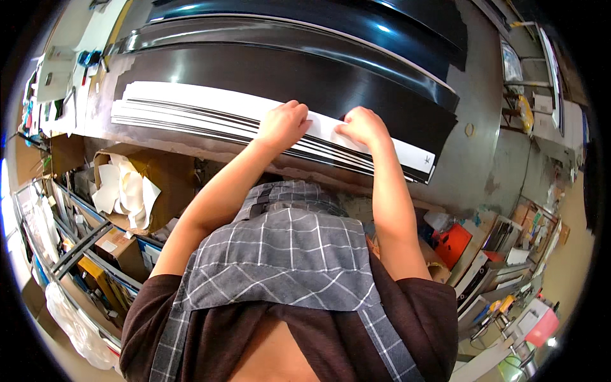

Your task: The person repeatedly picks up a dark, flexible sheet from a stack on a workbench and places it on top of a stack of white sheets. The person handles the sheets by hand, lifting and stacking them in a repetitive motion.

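A long white strip [203,97] lies on top of a fanned stack of white and black strips [184,121] along the near edge of the workbench. My left hand [283,125] is closed near the strip's middle, its curled fingers at the far edge. A short way to the right, my right hand [364,127] pinches the same strip, thumb toward the left hand. The fingertips of both hands are partly hidden. Beyond them a wide black sheet [216,67] lies flat. A small dark mark shows at the strip's right end.
Glossy dark rolled or curved sheets [286,38] lie farther back. A yellowish ring [470,130] rests on the bench at right. Below left stands a cardboard box [172,175] with white scraps, beside a metal rack [76,245]. An orange-red object [453,245] sits low at right.
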`<state>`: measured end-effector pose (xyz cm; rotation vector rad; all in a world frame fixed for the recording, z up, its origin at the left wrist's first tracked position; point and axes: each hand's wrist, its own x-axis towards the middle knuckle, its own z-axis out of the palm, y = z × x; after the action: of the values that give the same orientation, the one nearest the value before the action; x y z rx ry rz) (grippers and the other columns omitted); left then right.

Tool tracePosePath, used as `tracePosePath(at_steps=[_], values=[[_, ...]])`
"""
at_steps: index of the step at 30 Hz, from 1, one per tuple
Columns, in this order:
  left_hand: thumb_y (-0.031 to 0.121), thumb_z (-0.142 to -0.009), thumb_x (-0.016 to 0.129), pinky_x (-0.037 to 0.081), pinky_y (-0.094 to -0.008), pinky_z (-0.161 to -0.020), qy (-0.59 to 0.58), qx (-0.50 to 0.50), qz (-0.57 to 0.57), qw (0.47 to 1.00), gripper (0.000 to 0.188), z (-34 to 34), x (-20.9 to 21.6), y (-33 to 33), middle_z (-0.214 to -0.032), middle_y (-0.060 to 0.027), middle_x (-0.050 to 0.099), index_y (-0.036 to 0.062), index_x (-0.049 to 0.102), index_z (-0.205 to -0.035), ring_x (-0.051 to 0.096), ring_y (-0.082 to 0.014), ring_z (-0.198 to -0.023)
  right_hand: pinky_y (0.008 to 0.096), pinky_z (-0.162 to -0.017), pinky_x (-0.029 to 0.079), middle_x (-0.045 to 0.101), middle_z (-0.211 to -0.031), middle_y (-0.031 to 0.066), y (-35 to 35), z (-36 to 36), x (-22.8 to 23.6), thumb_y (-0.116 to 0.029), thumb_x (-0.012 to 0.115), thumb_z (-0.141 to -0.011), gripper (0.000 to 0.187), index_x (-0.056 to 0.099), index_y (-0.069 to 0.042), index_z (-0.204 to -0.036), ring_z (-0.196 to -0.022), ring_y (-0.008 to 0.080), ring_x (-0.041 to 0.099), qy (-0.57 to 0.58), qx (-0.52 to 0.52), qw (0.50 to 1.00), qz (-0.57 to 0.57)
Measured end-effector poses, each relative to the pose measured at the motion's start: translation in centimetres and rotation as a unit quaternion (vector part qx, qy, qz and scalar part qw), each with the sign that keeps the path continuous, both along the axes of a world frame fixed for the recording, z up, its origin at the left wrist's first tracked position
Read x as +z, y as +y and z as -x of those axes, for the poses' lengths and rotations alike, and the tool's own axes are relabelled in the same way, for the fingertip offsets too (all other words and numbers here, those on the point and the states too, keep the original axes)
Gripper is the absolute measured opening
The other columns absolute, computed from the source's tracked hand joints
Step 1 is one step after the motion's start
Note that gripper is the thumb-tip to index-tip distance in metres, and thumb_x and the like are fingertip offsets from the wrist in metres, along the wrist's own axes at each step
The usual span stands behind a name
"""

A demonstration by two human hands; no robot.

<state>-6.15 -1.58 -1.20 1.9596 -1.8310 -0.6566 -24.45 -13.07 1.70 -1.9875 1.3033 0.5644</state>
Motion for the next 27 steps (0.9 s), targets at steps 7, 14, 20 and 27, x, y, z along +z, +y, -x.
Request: tracePosePath(at_steps=[7,14,20,27], values=[[0.039,-0.077,0.072,0.047,-0.0419,-0.07,-0.042,0.008,-0.082,0.996,0.038,1.8,1.3,-1.1,-0.079,-0.0107,0.056,0.0056,0.053,-0.073,0.059,-0.0314,-0.078,0.0343,-0.067,0.05,0.069,-0.079,0.0128,-3.0,11.6,-0.5,-0.019,0.077,-0.062,0.03,0.07,-0.001,-0.086,-0.072,0.0202,0.064,-0.067,0.043,0.993,-0.088],[0.048,-0.072,0.074,0.045,-0.0405,-0.065,-0.088,0.039,-0.095,0.991,0.05,2.5,1.0,-1.3,-0.074,-0.0096,0.054,0.0063,0.047,-0.068,0.057,-0.0287,-0.074,0.0315,-0.056,0.044,0.064,-0.066,0.0063,-4.8,23.8,-1.3,-0.019,0.076,-0.07,0.02,0.068,-0.002,-0.073,-0.06,0.0125,0.056,-0.038,-0.101,0.989,-0.103],[0.046,-0.072,0.076,0.044,-0.0382,-0.063,-0.102,0.047,-0.126,0.986,0.051,2.9,1.8,-1.7,-0.072,-0.0088,0.052,0.0067,0.044,-0.067,0.054,-0.0261,-0.07,0.0334,-0.059,0.047,0.065,-0.066,0.0095,-3.9,23.7,-1.6,-0.021,0.077,-0.07,0.023,0.067,-0.001,-0.07,-0.061,0.0153,0.059,-0.038,-0.103,0.993,-0.04],[0.046,-0.072,0.076,0.044,-0.039,-0.063,-0.12,0.048,-0.129,0.983,0.051,3.0,1.8,-1.9,-0.073,-0.0095,0.052,0.0066,0.044,-0.067,0.054,-0.027,-0.069,0.037,-0.063,0.049,0.067,-0.074,0.0157,-2.9,23.0,-0.7,-0.027,0.08,-0.068,0.031,0.068,0.001,-0.074,-0.068,0.0241,0.065,0.005,-0.127,0.992,0.007]])
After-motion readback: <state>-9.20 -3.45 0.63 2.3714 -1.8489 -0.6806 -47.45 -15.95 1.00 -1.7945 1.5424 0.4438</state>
